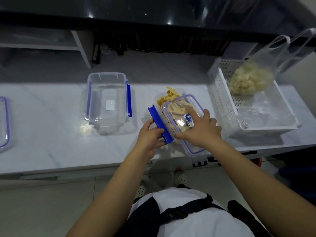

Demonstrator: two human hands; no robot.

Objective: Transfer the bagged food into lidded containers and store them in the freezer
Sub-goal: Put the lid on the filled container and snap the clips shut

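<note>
My right hand (200, 129) presses flat on the lid (183, 117) of the filled container (168, 98); my left hand (150, 135) grips its blue clasp (159, 124). The empty container (107, 101) and bagged food (249, 81) wait; freezing isn't done.

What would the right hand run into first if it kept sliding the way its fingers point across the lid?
Probably the yellow food strips sticking up at the container's uncovered far end. The right hand lies flat on the lid, fingers pointing there; their height is unclear.
</note>
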